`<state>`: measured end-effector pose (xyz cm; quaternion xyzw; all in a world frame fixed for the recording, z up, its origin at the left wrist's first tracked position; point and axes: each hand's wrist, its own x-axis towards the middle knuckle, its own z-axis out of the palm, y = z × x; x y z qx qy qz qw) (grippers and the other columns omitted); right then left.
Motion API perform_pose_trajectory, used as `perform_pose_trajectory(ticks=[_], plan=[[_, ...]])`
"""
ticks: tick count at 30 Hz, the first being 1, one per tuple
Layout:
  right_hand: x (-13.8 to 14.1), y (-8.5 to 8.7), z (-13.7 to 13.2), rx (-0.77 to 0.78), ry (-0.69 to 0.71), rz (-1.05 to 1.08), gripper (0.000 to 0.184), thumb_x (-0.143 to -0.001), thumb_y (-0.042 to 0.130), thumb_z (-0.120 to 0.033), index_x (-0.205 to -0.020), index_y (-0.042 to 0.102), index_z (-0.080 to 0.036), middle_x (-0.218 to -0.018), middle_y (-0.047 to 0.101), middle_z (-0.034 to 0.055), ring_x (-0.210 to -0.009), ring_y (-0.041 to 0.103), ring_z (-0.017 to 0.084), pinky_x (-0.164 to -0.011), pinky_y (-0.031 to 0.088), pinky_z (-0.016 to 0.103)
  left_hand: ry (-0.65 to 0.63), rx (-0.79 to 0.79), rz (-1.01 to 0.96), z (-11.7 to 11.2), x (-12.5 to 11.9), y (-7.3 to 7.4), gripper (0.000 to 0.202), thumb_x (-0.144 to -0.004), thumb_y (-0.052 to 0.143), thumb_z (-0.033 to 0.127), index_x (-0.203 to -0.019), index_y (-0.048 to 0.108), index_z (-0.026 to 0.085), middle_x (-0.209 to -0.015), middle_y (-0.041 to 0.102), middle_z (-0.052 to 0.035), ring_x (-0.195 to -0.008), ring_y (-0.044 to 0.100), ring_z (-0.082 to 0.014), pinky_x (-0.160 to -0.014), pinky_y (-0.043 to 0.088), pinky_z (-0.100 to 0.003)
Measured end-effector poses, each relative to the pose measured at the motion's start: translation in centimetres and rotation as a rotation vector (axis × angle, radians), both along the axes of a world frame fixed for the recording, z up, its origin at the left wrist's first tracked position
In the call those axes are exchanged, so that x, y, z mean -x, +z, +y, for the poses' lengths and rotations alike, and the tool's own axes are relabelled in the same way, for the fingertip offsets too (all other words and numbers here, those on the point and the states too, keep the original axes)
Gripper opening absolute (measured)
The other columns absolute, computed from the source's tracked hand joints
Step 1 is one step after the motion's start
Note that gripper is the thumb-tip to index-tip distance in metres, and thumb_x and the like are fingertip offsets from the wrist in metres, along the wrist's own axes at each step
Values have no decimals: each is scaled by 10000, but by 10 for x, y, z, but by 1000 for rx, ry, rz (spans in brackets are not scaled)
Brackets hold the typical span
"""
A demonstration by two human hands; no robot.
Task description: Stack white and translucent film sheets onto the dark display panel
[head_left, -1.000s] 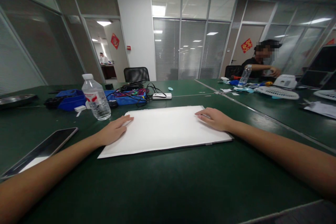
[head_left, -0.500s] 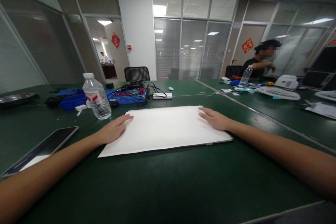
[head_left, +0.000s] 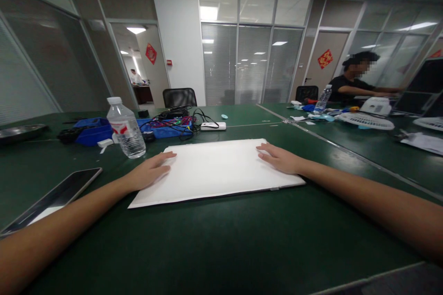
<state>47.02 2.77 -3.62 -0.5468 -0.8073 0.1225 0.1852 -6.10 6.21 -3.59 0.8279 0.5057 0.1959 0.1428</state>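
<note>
One white sheet (head_left: 214,168), one left hand (head_left: 148,173), one right hand (head_left: 278,157), two water bottles (head_left: 126,127) (head_left: 322,99), one phone (head_left: 55,196), two black chairs (head_left: 179,97) (head_left: 307,92), one metal dish (head_left: 20,131)

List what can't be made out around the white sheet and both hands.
Head view:
- Underside of the white sheet: hidden by the sheet itself.
- Palms of the left hand and right hand: covered by their backs.
- Near end of the phone: cut off at the left edge.
- Label of the water bottle: too small to read.
</note>
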Motion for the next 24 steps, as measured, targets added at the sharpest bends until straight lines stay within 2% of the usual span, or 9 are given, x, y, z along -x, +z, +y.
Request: perform_pose_trajectory(ticks=[6, 9, 13, 21, 24], plan=[[2, 5, -4, -5, 14, -35, 835, -959, 342, -829, -1501, 602, -249, -1640, 456, 121, -1572, 310, 352, -1300, 216, 570, -44, -13, -23, -2, 1, 3, 755, -901, 519, 720, -1457, 612, 217, -1582, 562, -90, -1498, 473, -317, -1264, 311, -471], [4, 7, -7, -10, 23, -54, 841, -968, 337, -817, -1505, 600, -225, -1638, 454, 136, -1566, 322, 357, -1295, 231, 573, -60, -13, -22, -3, 1, 3, 709, -921, 528, 680, -1451, 615, 218, -1580, 565, -83, -1497, 475, -304, -1270, 301, -467], [6, 10, -9, -20, 35, -55, 810, -976, 334, -806, -1493, 612, -248, -1629, 471, 118, -1559, 340, 349, -1293, 230, 579, -98, -12, -26, -5, 1, 5, 649, -948, 527, 646, -1444, 618, 238, -1575, 573, -65, -1493, 481, -285, -1276, 297, -462], [6, 11, -9, -1, 40, -37, 811, -980, 338, -798, -1493, 611, -232, -1640, 455, 122, -1560, 341, 334, -1304, 208, 556, -131, -28, 44, -16, -9, 8, 648, -957, 470, 689, -1407, 644, 257, -1608, 535, -67, -1546, 397, -316, -1296, 243, -520], [5, 11, -7, 3, 54, -18, 782, -986, 348, -784, -1477, 627, -243, -1620, 484, 116, -1549, 362, 338, -1295, 215, 578, -147, -37, 48, -16, -9, 9, 668, -954, 471, 701, -1416, 638, 247, -1600, 541, -86, -1528, 425, -326, -1285, 273, -526]])
